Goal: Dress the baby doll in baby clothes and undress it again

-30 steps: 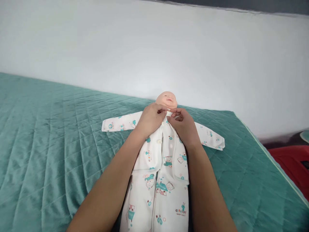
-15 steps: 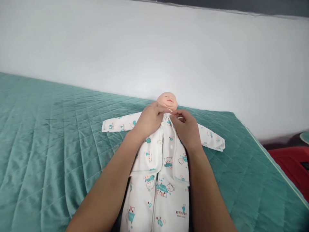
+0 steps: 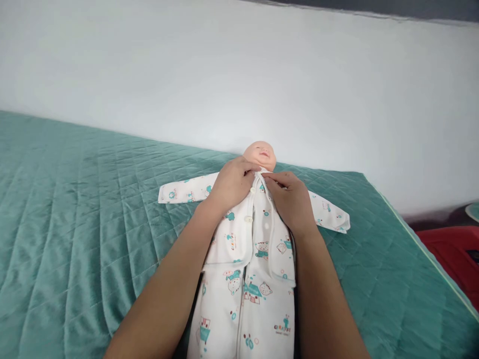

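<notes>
The jacket (image 3: 230, 244) is worn by a doll (image 3: 260, 153) laid on its back. Its collar (image 3: 263, 170) is pointed away from the wearer of the camera, towards the wall (image 3: 149, 75), and its hem is turned towards the wearer. The long axis is run nearly straight away, leaned slightly to the right at the head end. The sleeves are spread sideways, one to the left (image 3: 187, 190) and one to the right (image 3: 331, 214). Below the collar the front edges are parted, and two buttons (image 3: 248, 219) are borne by the left edge.

The left edge is pinched just below the doll's chin by the left hand (image 3: 232, 183); the right edge is grasped beside it between the thumb and forefinger of the right hand (image 3: 292, 199). Whether anything is fastened between the fingertips cannot be told.

Compared with one second earlier, the right forefinger is laid straighter along the collar and its other fingers are less spread. The left hand's hold is nearly unchanged, and the sleeves are left where they were.

Below the jacket, white printed trousers (image 3: 267, 319) are shown. All is supported by a green quilt (image 3: 93, 224), with a red object (image 3: 449, 249) seen beyond its right edge.
</notes>
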Demonstrator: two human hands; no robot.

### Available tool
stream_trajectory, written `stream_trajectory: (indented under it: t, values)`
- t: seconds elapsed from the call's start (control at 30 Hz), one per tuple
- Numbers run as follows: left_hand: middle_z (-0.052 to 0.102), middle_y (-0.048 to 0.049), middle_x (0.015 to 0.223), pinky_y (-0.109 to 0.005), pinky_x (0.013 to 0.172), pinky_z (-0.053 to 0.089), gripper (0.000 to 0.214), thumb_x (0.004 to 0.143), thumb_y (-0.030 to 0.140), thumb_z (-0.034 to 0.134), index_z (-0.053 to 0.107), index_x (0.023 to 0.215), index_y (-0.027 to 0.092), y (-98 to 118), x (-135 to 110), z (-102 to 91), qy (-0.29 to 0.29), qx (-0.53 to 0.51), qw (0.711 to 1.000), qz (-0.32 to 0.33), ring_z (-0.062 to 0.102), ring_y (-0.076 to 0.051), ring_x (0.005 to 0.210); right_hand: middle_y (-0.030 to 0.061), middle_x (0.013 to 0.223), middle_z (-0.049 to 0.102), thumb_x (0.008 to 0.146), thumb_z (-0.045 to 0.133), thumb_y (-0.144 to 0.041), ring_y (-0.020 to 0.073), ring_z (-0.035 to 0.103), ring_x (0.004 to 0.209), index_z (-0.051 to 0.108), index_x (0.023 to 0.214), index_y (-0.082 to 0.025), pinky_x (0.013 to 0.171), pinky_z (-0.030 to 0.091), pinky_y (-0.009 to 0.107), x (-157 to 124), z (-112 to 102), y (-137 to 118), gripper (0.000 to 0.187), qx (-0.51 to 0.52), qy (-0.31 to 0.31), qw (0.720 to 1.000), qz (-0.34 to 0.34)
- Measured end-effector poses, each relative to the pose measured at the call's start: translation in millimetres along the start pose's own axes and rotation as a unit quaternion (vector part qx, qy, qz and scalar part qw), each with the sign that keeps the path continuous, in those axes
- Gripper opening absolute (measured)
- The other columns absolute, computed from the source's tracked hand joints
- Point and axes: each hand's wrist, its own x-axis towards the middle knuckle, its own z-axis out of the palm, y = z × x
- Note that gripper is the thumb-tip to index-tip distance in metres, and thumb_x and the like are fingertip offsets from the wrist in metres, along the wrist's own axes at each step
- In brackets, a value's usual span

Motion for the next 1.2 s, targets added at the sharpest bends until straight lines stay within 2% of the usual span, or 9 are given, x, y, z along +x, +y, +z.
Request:
stream_trajectory:
  t: [0.13,0.27,0.5,0.6,0.7,0.8,0.9,1.07,1.2]
  values:
    - [0.073,-0.0047,0.111,-0.035,0.103,0.048,0.032,0.089,0.012,0.051,0.079,0.100,0.022,1.0,-0.2,-1.2,-0.002,-0.006,1.000,0.000,0.066,-0.021,0.106,0.0047,0.096,0.063,0.090,0.058,-0.032,0.0209,0.059,0.088,0.078,0.093,-0.027,0.081,0.045,0.038,-4.5,-2.3,-5.3,0.021,-0.050,-0.011,0.998,-0.023]
    - [0.074,-0.0039,0.111,-0.034,0.100,0.049,0.032,0.090,0.012,0.051,0.079,0.102,0.022,-0.8,0.0,-3.3,0.001,-0.005,1.000,0.012,0.067,-0.020,0.105,0.0074,0.096,0.063,0.091,0.057,-0.029,0.0246,0.058,0.093,0.077,0.086,-0.027,0.085,0.043,0.042,-10.2,-5.0,-13.8,0.020,-0.103,-0.010,0.992,-0.072]
    - [0.075,-0.0054,0.110,-0.033,0.097,0.049,0.031,0.091,0.012,0.052,0.079,0.104,0.021,2.4,-2.2,-11.4,-0.018,0.010,0.999,0.030,0.067,-0.021,0.102,0.0077,0.107,0.071,0.089,0.058,-0.030,0.0241,0.063,0.093,0.076,0.098,-0.024,0.086,0.046,0.043,-5.6,-17.5,-13.7,0.022,-0.053,0.001,0.999,-0.008]
    - [0.075,-0.0039,0.108,-0.032,0.095,0.049,0.032,0.091,0.013,0.052,0.079,0.103,0.024,3.1,-3.6,-14.7,-0.022,0.009,0.998,0.051,0.067,-0.020,0.100,0.0071,0.099,0.073,0.087,0.058,-0.030,0.0239,0.064,0.089,0.076,0.092,-0.024,0.082,0.046,0.042,-5.2,-25.1,-17.2,0.019,-0.065,0.026,0.998,0.004]
    - [0.076,-0.0029,0.106,-0.031,0.090,0.049,0.028,0.090,0.015,0.052,0.077,0.099,0.023,4.1,-5.0,-18.6,-0.025,0.002,0.998,0.052,0.067,-0.020,0.098,0.0042,0.079,0.070,0.088,0.058,-0.030,0.0206,0.060,0.073,0.072,0.080,-0.024,0.070,0.043,0.037,-8.6,-31.8,-25.2,0.017,-0.103,0.031,0.994,0.019]
    - [0.075,-0.0024,0.094,-0.030,0.078,0.047,0.020,0.090,0.021,0.054,0.074,0.088,0.021,7.5,-7.4,-25.2,-0.039,-0.003,0.999,0.030,0.065,-0.018,0.084,0.0012,0.062,0.062,0.089,0.060,-0.037,0.0154,0.049,0.056,0.063,0.067,-0.023,0.056,0.035,0.032,-14.5,-34.1,-32.6,0.027,-0.133,-0.014,0.991,0.027]
    - [0.069,-0.0018,0.077,-0.029,0.064,0.041,0.021,0.091,0.031,0.055,0.068,0.078,0.020,13.3,-10.8,-35.4,-0.074,0.006,0.997,-0.009,0.058,-0.015,0.068,0.0011,0.066,0.063,0.087,0.063,-0.047,0.0139,0.048,0.054,0.058,0.069,-0.023,0.052,0.031,0.030,-21.0,-32.2,-38.0,0.031,-0.161,-0.089,0.983,0.027]
    - [0.068,-0.0012,0.081,-0.028,0.061,0.040,0.024,0.086,0.042,0.061,0.069,0.082,0.020,26.0,-16.7,-53.4,-0.186,0.018,0.981,-0.044,0.058,-0.015,0.069,0.0016,0.075,0.065,0.087,0.059,-0.039,0.0160,0.052,0.062,0.055,0.078,-0.023,0.054,0.032,0.030,-28.3,-31.6,-47.6,0.019,-0.236,-0.145,0.959,0.052]
    - [0.067,-0.0002,0.080,-0.027,0.057,0.038,0.017,0.082,0.038,0.065,0.067,0.085,0.021,32.6,-19.4,-58.0,-0.221,0.016,0.973,-0.067,0.058,-0.014,0.067,0.0013,0.074,0.065,0.091,0.050,-0.035,0.0160,0.052,0.062,0.055,0.076,-0.023,0.053,0.032,0.030,-27.2,-34.2,-51.1,0.019,-0.252,-0.164,0.951,0.074]
